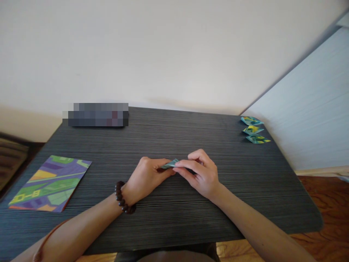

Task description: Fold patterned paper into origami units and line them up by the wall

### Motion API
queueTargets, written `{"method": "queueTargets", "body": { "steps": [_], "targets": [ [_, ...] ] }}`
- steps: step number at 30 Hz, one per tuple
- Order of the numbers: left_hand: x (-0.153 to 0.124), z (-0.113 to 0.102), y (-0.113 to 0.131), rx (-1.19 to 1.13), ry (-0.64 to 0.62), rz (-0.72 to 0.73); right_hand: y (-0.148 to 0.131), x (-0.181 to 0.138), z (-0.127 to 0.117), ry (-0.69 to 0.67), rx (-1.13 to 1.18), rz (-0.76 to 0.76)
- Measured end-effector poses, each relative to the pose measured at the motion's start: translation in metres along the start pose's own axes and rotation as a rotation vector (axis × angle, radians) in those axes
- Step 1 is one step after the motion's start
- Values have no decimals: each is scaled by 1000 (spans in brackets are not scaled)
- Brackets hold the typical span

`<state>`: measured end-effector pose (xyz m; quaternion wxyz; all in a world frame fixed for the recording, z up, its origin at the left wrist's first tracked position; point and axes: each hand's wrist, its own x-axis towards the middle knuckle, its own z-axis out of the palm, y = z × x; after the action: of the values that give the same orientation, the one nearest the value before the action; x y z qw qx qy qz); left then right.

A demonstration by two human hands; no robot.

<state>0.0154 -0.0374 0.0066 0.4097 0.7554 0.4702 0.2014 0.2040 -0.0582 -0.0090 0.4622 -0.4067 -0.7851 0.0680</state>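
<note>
Between my two hands, above the middle of the dark table, is a small folded piece of blue-green paper (pixel 170 165). My left hand (pixel 148 176) pinches its left part between thumb and fingers; a dark bead bracelet (pixel 122 198) circles that wrist. The thumb and index finger of my right hand (pixel 203 173) close on the paper's right end, with the other fingers curled. Much of the folded paper is hidden by my fingers.
Patterned square paper (pixel 51 185) lies at the left of the table (pixel 163 138). Three folded paper pieces (pixel 252 130) sit in a column at the back right. A blurred-out dark object (pixel 95 115) rests at the back left, before the wall (pixel 163 54).
</note>
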Motion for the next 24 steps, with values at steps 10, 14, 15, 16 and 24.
{"method": "queueTargets", "body": {
  "steps": [10, 14, 15, 16, 24],
  "targets": [
    [-2, 2, 2, 145, 110, 187, -5, 11, -3, -71, 196, 159],
    [-2, 2, 1, 182, 139, 228, -5, 15, -5, -142, 248, 136],
    [-2, 2, 0, 178, 141, 240, -4, 16, -6, -147, 246, 127],
    [-3, 2, 0, 172, 138, 248, -4, 16, -6, -146, 241, 120],
    [-3, 0, 2, 147, 86, 199, -2, 14, -5, -120, 221, 87]
  ]
}}
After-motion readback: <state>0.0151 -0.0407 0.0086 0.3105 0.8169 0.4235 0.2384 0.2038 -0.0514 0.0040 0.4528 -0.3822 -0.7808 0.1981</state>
